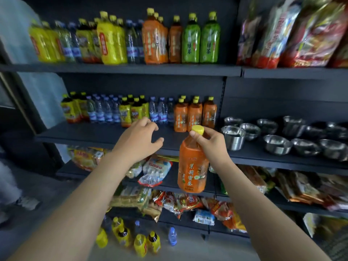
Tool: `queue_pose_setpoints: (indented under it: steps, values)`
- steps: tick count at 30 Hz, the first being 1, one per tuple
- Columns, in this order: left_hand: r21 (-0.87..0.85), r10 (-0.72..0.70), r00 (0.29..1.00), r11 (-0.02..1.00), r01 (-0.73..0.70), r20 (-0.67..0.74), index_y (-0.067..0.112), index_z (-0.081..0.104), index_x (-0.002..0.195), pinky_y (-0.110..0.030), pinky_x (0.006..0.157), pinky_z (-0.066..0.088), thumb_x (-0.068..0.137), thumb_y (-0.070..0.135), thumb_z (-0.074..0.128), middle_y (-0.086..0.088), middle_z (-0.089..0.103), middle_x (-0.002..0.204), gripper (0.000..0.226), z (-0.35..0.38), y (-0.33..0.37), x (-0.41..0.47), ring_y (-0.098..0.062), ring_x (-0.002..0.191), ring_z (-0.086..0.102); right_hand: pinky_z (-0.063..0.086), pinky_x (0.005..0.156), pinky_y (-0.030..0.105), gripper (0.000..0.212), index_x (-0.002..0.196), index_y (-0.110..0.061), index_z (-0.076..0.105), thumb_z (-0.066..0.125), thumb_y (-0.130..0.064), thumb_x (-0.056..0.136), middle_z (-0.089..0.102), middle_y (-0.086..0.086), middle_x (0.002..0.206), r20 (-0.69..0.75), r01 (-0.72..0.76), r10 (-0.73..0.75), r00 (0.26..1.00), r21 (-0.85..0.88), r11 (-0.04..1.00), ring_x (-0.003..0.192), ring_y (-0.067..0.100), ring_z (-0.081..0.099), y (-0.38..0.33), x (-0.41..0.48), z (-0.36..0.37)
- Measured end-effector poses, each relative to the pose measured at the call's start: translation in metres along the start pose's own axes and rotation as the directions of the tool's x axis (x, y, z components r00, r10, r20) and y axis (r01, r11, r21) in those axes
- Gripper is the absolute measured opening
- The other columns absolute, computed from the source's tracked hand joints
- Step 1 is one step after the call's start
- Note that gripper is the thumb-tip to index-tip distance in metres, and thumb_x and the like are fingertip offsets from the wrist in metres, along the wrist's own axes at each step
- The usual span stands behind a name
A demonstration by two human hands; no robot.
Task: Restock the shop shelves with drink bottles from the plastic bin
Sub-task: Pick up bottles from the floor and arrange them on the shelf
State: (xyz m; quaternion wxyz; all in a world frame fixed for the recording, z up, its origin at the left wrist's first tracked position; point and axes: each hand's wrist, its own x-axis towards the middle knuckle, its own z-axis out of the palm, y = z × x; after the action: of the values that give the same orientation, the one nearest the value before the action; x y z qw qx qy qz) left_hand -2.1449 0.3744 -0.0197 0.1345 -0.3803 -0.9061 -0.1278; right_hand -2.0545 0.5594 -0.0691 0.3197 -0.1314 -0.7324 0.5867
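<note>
Seen from the head camera, the right hand (209,142) pinches the orange tea bottle (193,166) at the neck, fingers and thumb curled round it just under the yellow cap (198,129). The bottle hangs upright in the air in front of the middle shelf (105,134), just before the shelved orange bottles (194,114) of the same kind. The left hand (139,138) hovers to its left over the bare front of that shelf, fingers loosely curled and holding nothing. The bottle looks full, so I judge it fairly heavy for a neck pinch. Its thin plastic wall would likely give a little under a squeeze, and the glossy label may slide in the palm. The stiff neck under the cap is a sound hold for carrying, but to set it beside its fellows a wrap round the body would probably steady it better. More bottles (139,240) stand low near the floor; whether they sit in a bin I cannot tell. Steel bowls (276,144) stand on the shelf to the right.
</note>
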Motion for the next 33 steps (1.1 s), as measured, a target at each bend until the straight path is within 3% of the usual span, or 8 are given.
queue_pose_setpoints:
  steps: [6, 14, 19, 23, 28, 33]
  values:
    - [-0.054, 0.072, 0.997, 0.996, -0.072, -0.002, 0.019, 0.048, 0.127, -0.030, 0.093, 0.038, 0.091, 0.045, 0.046, 0.002, 0.043, 0.128, 0.045, -0.017, -0.033, -0.002, -0.016, 0.123, 0.037, 0.055, 0.084, 0.038, 0.008, 0.088, -0.030, 0.064, 0.064, -0.037, 0.086, 0.071, -0.005, 0.090, -0.128, 0.004, -0.006, 0.992, -0.021, 1.000, 0.089, 0.015, 0.067, -0.030, -0.009, 0.035]
    - [-0.076, 0.137, 0.990, 0.988, -0.134, 0.040, 0.017, 0.047, 0.127, -0.030, 0.091, 0.038, 0.092, 0.045, 0.046, 0.000, 0.043, 0.130, 0.045, -0.008, -0.057, 0.027, -0.017, 0.125, 0.037, 0.056, 0.077, 0.034, 0.008, 0.087, -0.029, 0.066, 0.064, -0.036, 0.087, 0.073, -0.004, 0.088, -0.221, -0.035, 0.031, 0.975, -0.013, 0.999, 0.084, 0.015, 0.069, -0.031, 0.010, 0.050]
    - [-0.096, 0.148, 0.988, 0.985, -0.143, 0.043, 0.018, 0.048, 0.127, -0.031, 0.091, 0.038, 0.091, 0.045, 0.047, -0.001, 0.043, 0.131, 0.045, 0.017, -0.055, 0.063, -0.018, 0.124, 0.039, 0.056, 0.073, 0.032, 0.009, 0.085, -0.028, 0.066, 0.065, -0.037, 0.086, 0.072, -0.004, 0.084, -0.234, -0.054, 0.042, 0.971, -0.044, 0.998, 0.081, 0.016, 0.070, -0.012, 0.041, 0.040]
    - [-0.103, 0.162, 0.986, 0.982, -0.157, 0.041, 0.018, 0.048, 0.126, -0.027, 0.080, 0.035, 0.091, 0.044, 0.047, 0.000, 0.043, 0.128, 0.044, 0.046, -0.041, 0.101, -0.016, 0.122, 0.039, 0.056, 0.072, 0.030, 0.012, 0.089, -0.024, 0.067, 0.066, -0.035, 0.086, 0.073, -0.003, 0.084, -0.230, -0.059, 0.050, 0.972, -0.031, 0.998, 0.080, 0.015, 0.070, 0.015, 0.079, 0.021]
    - [-0.115, 0.153, 0.986, 0.983, -0.145, 0.064, 0.015, 0.050, 0.122, -0.033, 0.090, 0.041, 0.090, 0.043, 0.048, -0.001, 0.044, 0.126, 0.043, 0.082, -0.021, 0.162, -0.019, 0.121, 0.040, 0.054, 0.070, 0.028, 0.016, 0.093, -0.019, 0.068, 0.065, -0.034, 0.087, 0.072, -0.001, 0.086, -0.217, -0.087, 0.080, 0.973, -0.019, 0.996, 0.081, 0.016, 0.070, 0.047, 0.138, -0.009]
    - [-0.097, 0.127, 0.989, 0.988, -0.119, 0.075, 0.016, 0.052, 0.118, -0.033, 0.087, 0.040, 0.090, 0.044, 0.049, 0.000, 0.045, 0.124, 0.039, 0.115, -0.009, 0.219, -0.018, 0.119, 0.041, 0.054, 0.074, 0.029, 0.011, 0.093, -0.023, 0.067, 0.065, -0.031, 0.087, 0.072, -0.002, 0.088, -0.191, -0.104, 0.092, 0.977, -0.056, 0.993, 0.083, 0.014, 0.069, 0.084, 0.198, -0.034]
